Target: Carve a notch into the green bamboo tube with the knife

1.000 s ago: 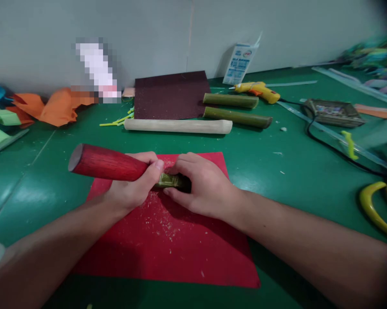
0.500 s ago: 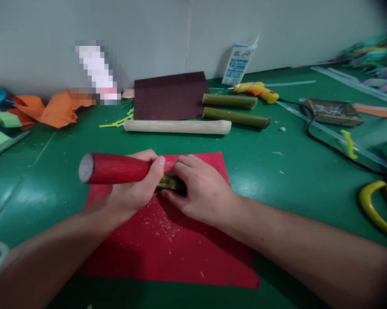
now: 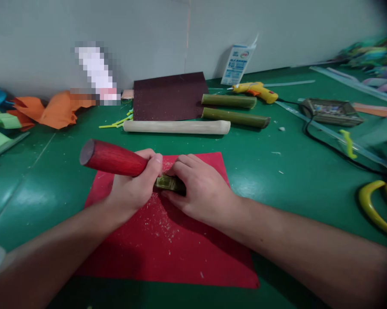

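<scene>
Fingers closed: your left hand (image 3: 134, 182) wraps a red handle (image 3: 114, 157); your right hand (image 3: 203, 186) clasps the green bamboo piece (image 3: 167, 183), long axis left-to-right, just right of your left thumb.

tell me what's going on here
A person's left hand grips a thick red handle; its far end is hidden. The right hand holds a short green bamboo piece over a red sheet scattered with pale shavings. Beyond lie a pale stick and two more bamboo pieces.
</scene>
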`<state>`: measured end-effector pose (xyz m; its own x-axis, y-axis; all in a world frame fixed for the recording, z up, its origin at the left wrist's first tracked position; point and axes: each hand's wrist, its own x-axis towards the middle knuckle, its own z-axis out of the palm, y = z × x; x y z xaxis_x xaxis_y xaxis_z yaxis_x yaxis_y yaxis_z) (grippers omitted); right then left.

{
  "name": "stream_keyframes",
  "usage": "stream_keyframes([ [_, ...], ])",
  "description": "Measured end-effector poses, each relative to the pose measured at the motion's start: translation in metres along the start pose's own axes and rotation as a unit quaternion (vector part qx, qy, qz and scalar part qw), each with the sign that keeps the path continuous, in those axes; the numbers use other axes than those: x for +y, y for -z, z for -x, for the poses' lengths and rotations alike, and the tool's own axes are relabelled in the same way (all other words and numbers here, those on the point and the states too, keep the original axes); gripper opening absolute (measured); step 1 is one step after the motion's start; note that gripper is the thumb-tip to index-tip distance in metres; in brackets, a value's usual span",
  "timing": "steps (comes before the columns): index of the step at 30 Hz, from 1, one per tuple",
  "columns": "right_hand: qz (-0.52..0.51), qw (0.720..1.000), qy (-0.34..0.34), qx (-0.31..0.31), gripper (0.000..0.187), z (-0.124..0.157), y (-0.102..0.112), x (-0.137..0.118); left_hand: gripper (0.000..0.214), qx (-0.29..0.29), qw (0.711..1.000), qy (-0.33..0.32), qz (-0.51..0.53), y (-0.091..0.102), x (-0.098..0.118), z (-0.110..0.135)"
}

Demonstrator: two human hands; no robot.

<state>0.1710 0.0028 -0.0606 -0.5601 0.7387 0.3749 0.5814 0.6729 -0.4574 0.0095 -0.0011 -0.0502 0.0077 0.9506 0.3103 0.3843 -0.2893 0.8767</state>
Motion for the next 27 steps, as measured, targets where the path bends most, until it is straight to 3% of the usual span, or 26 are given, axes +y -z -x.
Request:
stream_keyframes([
  [10,0.004,1.0,0.005,0.001,0.019,0.001,0.001,0.0,0.035,-0.019,0.999,-0.026,-0.009,0.003,-0.008,0.0],
  [22,-0.048,0.998,-0.025,-0.031,0.019,-0.001,0.0,0.002,0.033,-0.09,0.987,-0.036,-0.127,0.01,0.003,-0.004],
  [27,-0.068,0.996,-0.031,-0.039,0.019,-0.001,0.001,0.001,0.033,-0.079,0.994,0.004,-0.07,0.009,0.005,-0.003],
])
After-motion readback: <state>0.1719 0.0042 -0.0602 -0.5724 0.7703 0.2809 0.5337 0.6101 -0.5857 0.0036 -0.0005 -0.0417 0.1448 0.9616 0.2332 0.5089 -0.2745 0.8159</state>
